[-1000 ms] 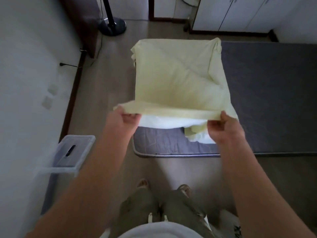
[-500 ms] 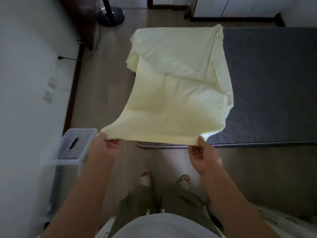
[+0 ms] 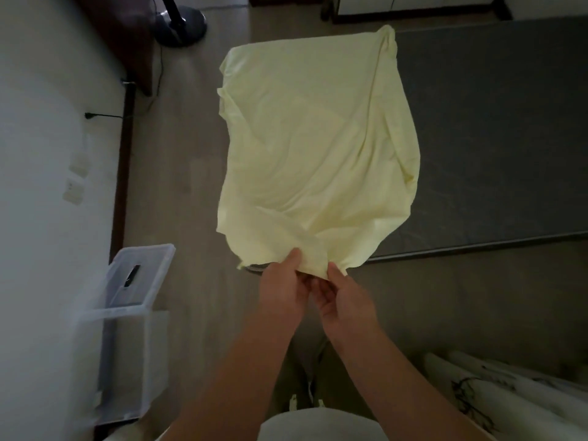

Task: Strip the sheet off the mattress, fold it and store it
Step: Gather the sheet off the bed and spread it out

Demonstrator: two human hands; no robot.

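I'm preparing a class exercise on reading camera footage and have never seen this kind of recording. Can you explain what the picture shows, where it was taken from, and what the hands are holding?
There is no machine here: a person wears a camera on the head, looking down past their own arms. The left hand and right hand meet at the near edge of a pale yellow sheet, each pinching it. The sheet lies spread over the end of a dark grey mattress, whose remaining surface is bare. A clear plastic storage box stands on the floor to the left, by the wall.
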